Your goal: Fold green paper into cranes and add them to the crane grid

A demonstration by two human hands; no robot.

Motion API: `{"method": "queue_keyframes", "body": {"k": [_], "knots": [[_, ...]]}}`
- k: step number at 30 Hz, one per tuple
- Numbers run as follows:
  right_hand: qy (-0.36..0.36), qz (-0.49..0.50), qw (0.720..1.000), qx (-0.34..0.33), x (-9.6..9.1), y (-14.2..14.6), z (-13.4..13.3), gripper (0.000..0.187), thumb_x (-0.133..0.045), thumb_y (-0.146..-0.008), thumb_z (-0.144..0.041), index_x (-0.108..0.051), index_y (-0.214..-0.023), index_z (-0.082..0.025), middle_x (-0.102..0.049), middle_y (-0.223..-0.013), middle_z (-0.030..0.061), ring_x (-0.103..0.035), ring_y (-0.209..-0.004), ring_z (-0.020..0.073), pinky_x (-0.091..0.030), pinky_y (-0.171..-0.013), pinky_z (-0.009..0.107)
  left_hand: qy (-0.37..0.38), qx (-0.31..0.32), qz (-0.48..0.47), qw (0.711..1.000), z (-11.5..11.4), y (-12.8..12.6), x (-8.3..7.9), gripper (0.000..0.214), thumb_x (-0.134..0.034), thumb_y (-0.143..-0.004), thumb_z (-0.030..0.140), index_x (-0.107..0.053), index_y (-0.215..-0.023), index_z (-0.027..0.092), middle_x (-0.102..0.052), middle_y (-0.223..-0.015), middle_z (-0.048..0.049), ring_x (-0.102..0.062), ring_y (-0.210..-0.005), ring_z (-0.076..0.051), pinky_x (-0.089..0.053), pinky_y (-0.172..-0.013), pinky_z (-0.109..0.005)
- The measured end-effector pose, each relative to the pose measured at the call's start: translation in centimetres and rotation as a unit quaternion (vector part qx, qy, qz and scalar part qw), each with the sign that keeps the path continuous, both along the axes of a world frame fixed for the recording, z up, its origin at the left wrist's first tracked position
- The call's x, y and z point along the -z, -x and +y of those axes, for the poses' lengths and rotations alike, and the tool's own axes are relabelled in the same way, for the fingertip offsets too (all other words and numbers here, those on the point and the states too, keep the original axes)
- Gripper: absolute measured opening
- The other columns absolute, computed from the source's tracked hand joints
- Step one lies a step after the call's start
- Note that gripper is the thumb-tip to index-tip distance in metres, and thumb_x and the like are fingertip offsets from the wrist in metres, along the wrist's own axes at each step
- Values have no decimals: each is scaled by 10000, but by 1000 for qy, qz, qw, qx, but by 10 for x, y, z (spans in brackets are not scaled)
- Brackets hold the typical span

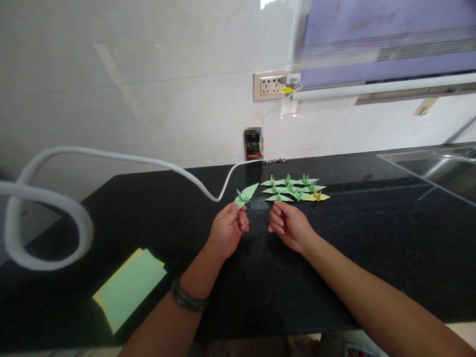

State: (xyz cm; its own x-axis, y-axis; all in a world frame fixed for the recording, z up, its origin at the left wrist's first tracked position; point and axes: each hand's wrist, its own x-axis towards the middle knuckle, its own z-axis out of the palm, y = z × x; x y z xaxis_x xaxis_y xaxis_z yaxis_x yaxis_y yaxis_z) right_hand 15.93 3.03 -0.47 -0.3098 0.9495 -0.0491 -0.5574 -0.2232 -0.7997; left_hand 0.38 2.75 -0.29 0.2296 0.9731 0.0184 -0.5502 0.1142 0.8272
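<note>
Between the thumb and fingers of my left hand is a folded green paper crane, its wing pointing up to the right. My right hand is loosely closed with the fingers curled in, and nothing shows in it. Its knuckles come close to a green paper crane in the front of a group; whether they touch cannot be made out. Several green cranes stand there in rows with wings spread, and a yellow paper crane sits at the front right corner.
Green paper sheets lie over yellow paper on the black countertop, left of my forearm. A thick white cable loops across the left. Against the wall leans a blurred device, below a socket. A sink is at right.
</note>
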Motion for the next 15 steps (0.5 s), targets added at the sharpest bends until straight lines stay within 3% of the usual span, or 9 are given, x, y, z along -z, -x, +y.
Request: {"method": "queue_keyframes", "body": {"k": [6, 11, 15], "knots": [[-14, -56, 998, -25, 12, 13, -4, 252, -423, -765, -338, -377, -577, -177, -346, -399, -86, -302, -302, 50, -373, -415, 225, -9, -47, 160, 986, 5, 0, 20, 208, -453, -759, 361, -471, -739, 154, -461, -498, 35, -415, -434, -69, -316, -438, -184], [-16, -53, 998, -21, 10, 14, -3, 242, -414, -758, -341, -367, -583, -180, -343, -399, -90, -297, -299, 47, -375, -413, 219, 16, -66, 198, 978, 8, 2, 22, 205, -507, -718, 358, -463, -719, 157, -491, -524, 31, -441, -449, -68, -347, -450, -184], [-25, -78, 996, -35, 13, 18, -5, 240, -409, -756, -330, -368, -576, -177, -342, -389, -92, -295, -291, 45, -371, -412, 215, 86, -77, 225, 968, 28, 8, 22, 142, -538, -696, 286, -485, -711, 154, -493, -551, 29, -446, -450, -52, -367, -459, -177]]}}
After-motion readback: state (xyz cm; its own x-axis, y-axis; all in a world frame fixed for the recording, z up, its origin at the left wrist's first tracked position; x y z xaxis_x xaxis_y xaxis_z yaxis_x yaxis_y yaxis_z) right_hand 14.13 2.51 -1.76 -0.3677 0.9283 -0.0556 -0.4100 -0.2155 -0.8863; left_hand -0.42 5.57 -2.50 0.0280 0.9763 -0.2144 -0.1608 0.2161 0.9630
